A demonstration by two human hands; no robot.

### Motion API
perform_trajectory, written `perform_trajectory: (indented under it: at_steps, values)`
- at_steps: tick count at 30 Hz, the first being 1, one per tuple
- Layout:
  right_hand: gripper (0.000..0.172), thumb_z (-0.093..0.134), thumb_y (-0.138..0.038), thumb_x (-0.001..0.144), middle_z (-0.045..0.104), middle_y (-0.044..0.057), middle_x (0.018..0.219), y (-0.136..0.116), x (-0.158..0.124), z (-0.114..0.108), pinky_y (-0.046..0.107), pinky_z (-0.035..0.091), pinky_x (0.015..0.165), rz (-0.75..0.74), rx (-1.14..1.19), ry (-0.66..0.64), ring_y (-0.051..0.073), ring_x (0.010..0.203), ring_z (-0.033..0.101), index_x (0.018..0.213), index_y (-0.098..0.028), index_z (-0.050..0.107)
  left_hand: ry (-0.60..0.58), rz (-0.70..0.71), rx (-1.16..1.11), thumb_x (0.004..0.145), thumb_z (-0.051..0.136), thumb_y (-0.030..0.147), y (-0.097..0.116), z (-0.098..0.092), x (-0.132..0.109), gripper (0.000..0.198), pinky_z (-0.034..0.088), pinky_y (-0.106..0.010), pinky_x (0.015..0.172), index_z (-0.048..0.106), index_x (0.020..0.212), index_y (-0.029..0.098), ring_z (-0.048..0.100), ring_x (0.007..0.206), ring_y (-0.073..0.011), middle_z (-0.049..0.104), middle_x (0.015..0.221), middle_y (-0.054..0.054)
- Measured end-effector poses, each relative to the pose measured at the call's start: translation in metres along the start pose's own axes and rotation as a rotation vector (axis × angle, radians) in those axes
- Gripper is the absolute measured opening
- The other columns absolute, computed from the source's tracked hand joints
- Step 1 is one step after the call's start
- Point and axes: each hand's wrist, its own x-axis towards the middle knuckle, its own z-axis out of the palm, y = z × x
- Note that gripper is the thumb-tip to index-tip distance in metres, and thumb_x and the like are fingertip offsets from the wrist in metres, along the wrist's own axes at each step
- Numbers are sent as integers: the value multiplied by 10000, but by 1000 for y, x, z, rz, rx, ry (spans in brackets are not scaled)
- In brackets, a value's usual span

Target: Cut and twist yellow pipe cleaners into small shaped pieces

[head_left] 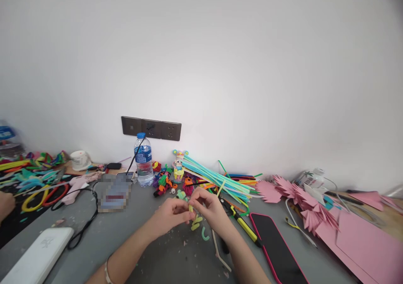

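Observation:
My left hand and my right hand meet over the grey table, fingers pinched together. Between them is a short pale-yellow fuzzy stem, apparently a piece of pipe cleaner, gripped by both. Just below the fingertips lie curled yellow pieces. A bent mint-green piece rests beside them. Right behind my hands is a small light-green fuzzy shape, partly hidden. Under my right wrist, a thin pale stem lies on the table.
Behind stand a water bottle, small fuzzy figures and a bundle of turquoise pipe cleaners. Yellow-handled pliers, a phone and pink paper lie right. Left are a white power bank, glue gun and another person's hand.

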Motion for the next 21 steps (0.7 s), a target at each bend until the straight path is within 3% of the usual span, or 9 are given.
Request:
perform_trajectory:
  at_steps: [10, 15, 21]
  values:
    - [340, 584, -452, 865, 520, 4, 650, 5, 0, 1, 265, 324, 573, 20, -129, 73, 142, 605, 433, 665, -178, 605, 203, 158, 592, 921, 437, 317, -4, 8, -2, 331, 257, -239, 521, 644, 699, 185, 477, 522, -138, 582, 582, 0]
    - [326, 604, -476, 839, 515, -11, 641, 13, 3, -1, 251, 363, 573, 127, 85, -2, 134, 596, 470, 726, -171, 603, 239, 221, 613, 933, 394, 292, -1, 10, -2, 332, 287, -238, 558, 554, 660, 193, 520, 591, -150, 567, 613, 1]
    - [197, 583, -379, 869, 614, 47, 803, 11, 1, 1, 278, 423, 646, -63, -85, 186, 177, 717, 540, 885, -191, 640, 310, 207, 548, 916, 393, 264, -4, 7, 2, 321, 264, -223, 510, 485, 618, 186, 432, 507, -110, 455, 557, 44]
